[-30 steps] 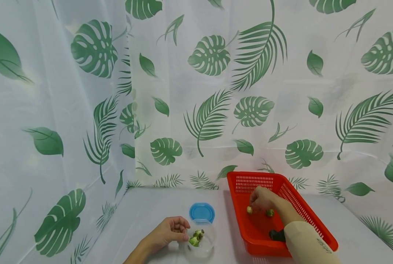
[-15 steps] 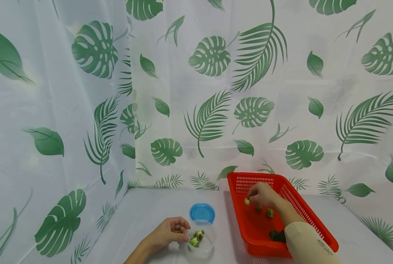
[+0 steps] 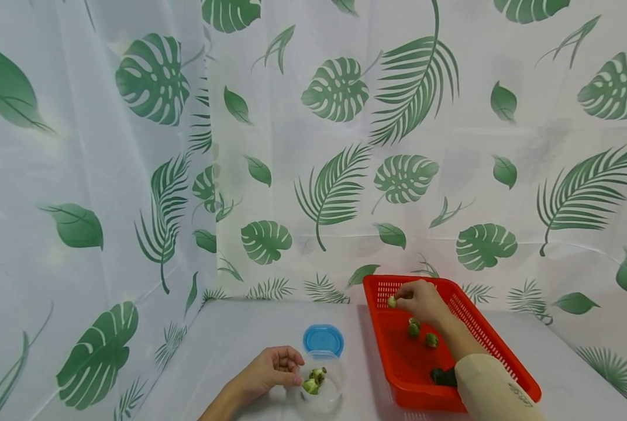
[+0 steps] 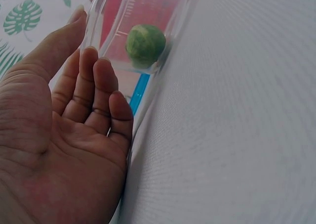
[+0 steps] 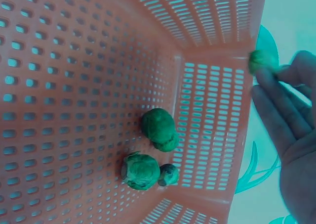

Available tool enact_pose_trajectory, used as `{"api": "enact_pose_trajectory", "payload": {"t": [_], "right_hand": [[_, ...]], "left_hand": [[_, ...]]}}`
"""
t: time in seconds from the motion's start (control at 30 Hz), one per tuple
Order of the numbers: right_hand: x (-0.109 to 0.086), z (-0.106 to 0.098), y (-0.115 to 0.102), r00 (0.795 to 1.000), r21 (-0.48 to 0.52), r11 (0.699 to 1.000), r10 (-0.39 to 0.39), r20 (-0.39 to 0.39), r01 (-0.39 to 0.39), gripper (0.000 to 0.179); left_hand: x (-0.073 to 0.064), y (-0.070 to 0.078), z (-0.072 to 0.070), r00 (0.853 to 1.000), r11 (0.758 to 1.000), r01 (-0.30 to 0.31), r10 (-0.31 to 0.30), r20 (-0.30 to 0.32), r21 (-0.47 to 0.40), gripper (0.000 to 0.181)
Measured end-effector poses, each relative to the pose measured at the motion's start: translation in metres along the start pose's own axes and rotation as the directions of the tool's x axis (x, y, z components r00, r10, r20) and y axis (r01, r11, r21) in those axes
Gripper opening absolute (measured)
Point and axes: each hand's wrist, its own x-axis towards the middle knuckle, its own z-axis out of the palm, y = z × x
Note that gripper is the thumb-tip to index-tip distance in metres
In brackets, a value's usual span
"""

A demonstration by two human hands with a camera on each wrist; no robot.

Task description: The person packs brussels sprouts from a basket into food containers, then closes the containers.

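Note:
My right hand pinches a Brussels sprout between thumb and fingertips, above the far left part of the red basket. In the right wrist view, several other sprouts lie on the perforated basket floor. My left hand is at the left side of a clear plastic container, thumb and fingertips touching its wall and rim, fingers relaxed. Inside the container are a few sprouts. Through its wall, the left wrist view shows one green sprout close up.
A blue lid lies on the white table just behind the container. A dark object shows by my right sleeve, at the basket's near end. Behind the table hangs a leaf-patterned curtain.
My right hand has risen and moved toward the back of the basket, carrying the pinched sprout. More sprouts on the basket floor are uncovered. My left hand and the container stay put.

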Motion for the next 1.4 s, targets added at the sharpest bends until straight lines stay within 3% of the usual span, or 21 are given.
{"api": "enact_pose_trajectory", "payload": {"t": [0.17,0.47,0.6,0.73,1.0,1.4], "right_hand": [[0.002,-0.001,-0.005,0.995,0.002,0.999,-0.035,-0.095,0.036,0.015],[0.003,-0.002,-0.014,0.984,0.037,0.996,-0.077,-0.162,0.084,0.015],[0.004,-0.004,-0.025,0.97,0.07,0.986,-0.137,-0.201,0.154,0.013],[0.006,-0.005,-0.04,0.957,0.089,0.972,-0.195,-0.215,0.218,0.012],[0.004,-0.003,-0.063,0.95,0.117,0.958,-0.236,-0.204,0.263,0.014],[-0.001,0.002,-0.088,0.92,0.163,0.916,-0.331,-0.21,0.367,0.014]], "left_hand": [[-0.002,0.002,0.001,1.0,1.0,-0.001,0.001,-0.002,0.0,0.029],[0.001,-0.002,-0.001,1.0,1.0,-0.004,0.004,0.001,-0.003,0.024],[0.0,-0.002,-0.001,1.0,1.0,-0.004,0.004,0.006,-0.013,0.024],[0.0,-0.001,-0.002,1.0,1.0,-0.008,0.008,0.011,-0.012,0.025],[0.002,-0.003,-0.003,1.0,1.0,-0.009,0.009,0.01,-0.013,0.026],[0.001,-0.002,-0.002,1.0,1.0,-0.006,0.006,0.007,-0.008,0.024]]}}
